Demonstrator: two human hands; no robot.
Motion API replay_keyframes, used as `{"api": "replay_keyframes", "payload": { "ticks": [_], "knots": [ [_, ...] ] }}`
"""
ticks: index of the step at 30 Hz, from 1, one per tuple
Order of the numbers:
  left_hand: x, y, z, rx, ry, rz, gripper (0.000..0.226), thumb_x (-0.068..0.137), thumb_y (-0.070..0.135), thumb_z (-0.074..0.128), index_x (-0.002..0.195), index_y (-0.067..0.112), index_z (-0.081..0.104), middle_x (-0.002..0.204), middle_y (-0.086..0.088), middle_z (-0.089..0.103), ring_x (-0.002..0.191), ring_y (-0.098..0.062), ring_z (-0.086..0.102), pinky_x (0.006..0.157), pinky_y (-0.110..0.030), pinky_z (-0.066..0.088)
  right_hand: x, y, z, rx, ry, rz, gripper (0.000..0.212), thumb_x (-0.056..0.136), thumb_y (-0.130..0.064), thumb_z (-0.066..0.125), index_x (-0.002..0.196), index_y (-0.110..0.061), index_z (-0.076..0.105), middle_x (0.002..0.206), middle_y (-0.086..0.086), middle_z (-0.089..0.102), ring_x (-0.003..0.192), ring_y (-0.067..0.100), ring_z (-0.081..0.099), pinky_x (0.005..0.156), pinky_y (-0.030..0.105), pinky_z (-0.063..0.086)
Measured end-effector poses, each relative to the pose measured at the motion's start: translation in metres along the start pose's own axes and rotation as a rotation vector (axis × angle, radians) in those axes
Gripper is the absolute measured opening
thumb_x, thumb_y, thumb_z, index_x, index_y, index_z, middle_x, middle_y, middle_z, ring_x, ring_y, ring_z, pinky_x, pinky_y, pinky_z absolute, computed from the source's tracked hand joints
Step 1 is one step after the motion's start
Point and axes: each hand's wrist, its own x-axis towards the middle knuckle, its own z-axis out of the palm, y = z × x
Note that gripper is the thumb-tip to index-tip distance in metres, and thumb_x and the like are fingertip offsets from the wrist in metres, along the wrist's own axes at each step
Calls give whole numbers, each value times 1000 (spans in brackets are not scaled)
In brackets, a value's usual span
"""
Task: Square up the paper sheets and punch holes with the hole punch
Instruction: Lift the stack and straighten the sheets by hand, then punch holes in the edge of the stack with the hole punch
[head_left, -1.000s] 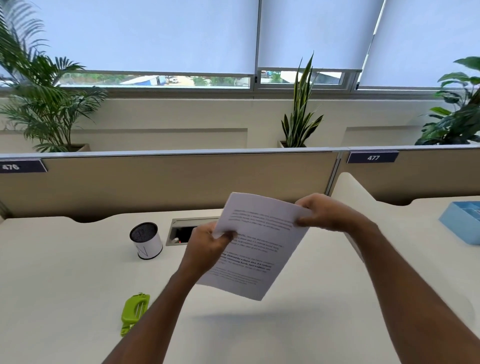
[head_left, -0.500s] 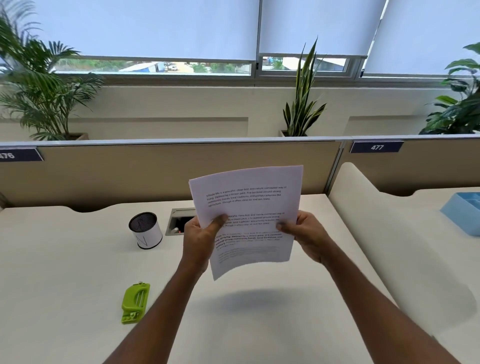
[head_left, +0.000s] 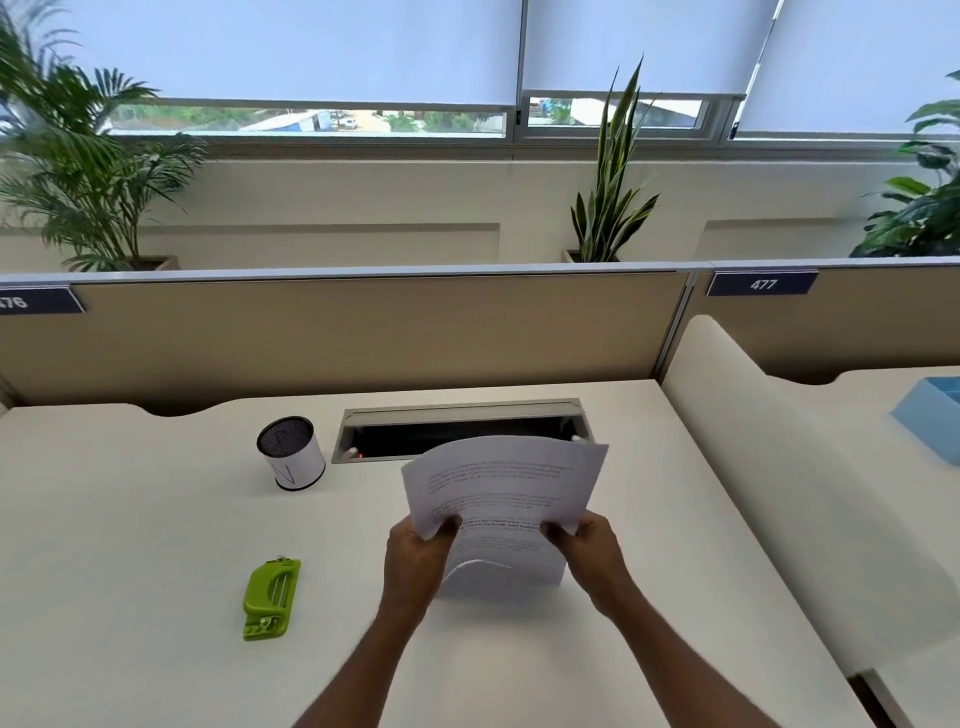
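A small stack of printed white paper sheets (head_left: 504, 488) stands upright on the white desk (head_left: 130, 545), its bottom edge resting on the surface and bowing outward. My left hand (head_left: 418, 558) grips the stack's left edge and my right hand (head_left: 592, 551) grips its right edge, thumbs on the printed face. The top of the sheets curls back away from me. A lime-green hole punch (head_left: 270, 597) lies flat on the desk, to the left of my left hand and apart from the paper.
A mesh pen cup with a white sleeve (head_left: 291, 452) stands behind the punch. An open cable tray slot (head_left: 457, 423) sits just behind the paper. A beige partition (head_left: 337, 338) closes the desk's far side. A light-blue tray (head_left: 935, 415) rests on the neighbouring desk at right.
Both hands lowered the sheets from mid-air down to the desk, so the bottom edge now rests on the surface. The view has tilted downward. The hole punch has not moved.
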Motion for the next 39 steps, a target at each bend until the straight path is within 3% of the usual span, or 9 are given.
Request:
{"api": "replay_keyframes", "payload": {
  "ticks": [2, 5, 9, 13, 23, 30, 34, 37, 39],
  "knots": [
    [4, -3, 0, 25, 9, -18, 12, 81, 22, 74, 78, 32, 70, 83, 11, 75, 78, -14, 72, 62, -27, 57, 1, -2, -1, -33, -6, -15, 16, 86, -16, 69, 85, -30, 76, 88, -7, 78, 82, 11, 72, 67, 25, 57],
    [10, -3, 0, 78, -21, -32, 5, 84, 25, 71, 89, 24, 71, 85, 6, 75, 79, -18, 71, 58, -24, 54, 2, -3, -4, -109, -25, 4, 9, 88, -18, 68, 92, -21, 76, 91, -3, 78, 85, 15, 71, 73, 32, 55],
    [20, 3, -1, 121, -83, -52, 18, 77, 32, 69, 94, 25, 71, 91, 1, 76, 80, -20, 73, 70, -42, 61, 6, -4, -5, -157, -23, 28, 18, 85, -28, 65, 93, -16, 75, 89, 0, 78, 81, 19, 73, 67, 35, 55],
    [26, 3, -7, 192, -74, -91, 25, 74, 24, 71, 98, 23, 67, 94, 3, 74, 83, -18, 71, 73, -39, 59, 8, -4, 2, -96, -37, 127, 23, 83, -6, 62, 93, -23, 74, 89, -7, 79, 81, 17, 75, 72, 36, 61],
    [6, -51, -16, 464, -53, -246, 35, 78, -4, 59, 112, 4, 62, 109, -11, 69, 84, -14, 57, 70, -21, 41, -9, 37, 42, -178, -45, 429, 28, 74, 4, 49, 87, -4, 73, 89, 13, 76, 84, 31, 72, 74, 41, 59],
    [8, -65, -16, 843, -128, -233, 28, 86, 17, 52, 111, 5, 54, 114, -16, 53, 109, -32, 52, 87, -36, 44, -1, 47, 48, -241, 10, 480, 23, 77, 0, 50, 79, -12, 70, 84, 8, 73, 72, 21, 66, 56, 24, 49],
    [16, -56, -40, 883, 106, -119, 37, 85, 20, 57, 121, 11, 59, 120, -15, 55, 111, -34, 51, 87, -42, 47, 1, 50, 46, -230, 24, 501, 22, 77, 0, 52, 81, -11, 70, 86, 11, 73, 77, 27, 67, 63, 28, 49],
    [28, -51, -80, 971, 422, 38, 32, 75, 7, 66, 107, 6, 69, 106, -21, 62, 95, -42, 55, 78, -47, 48, 2, 53, 44, -208, 23, 511, 23, 76, 2, 52, 82, -9, 71, 87, 12, 73, 84, 31, 69, 69, 35, 55],
    [32, -52, -107, 951, 545, -61, 34, 73, 3, 65, 107, -1, 66, 110, -27, 59, 98, -46, 53, 80, -52, 47, 3, 54, 43, -199, 27, 515, 22, 76, 2, 53, 80, -10, 71, 88, 12, 73, 86, 32, 69, 75, 41, 57]
  ]
}}
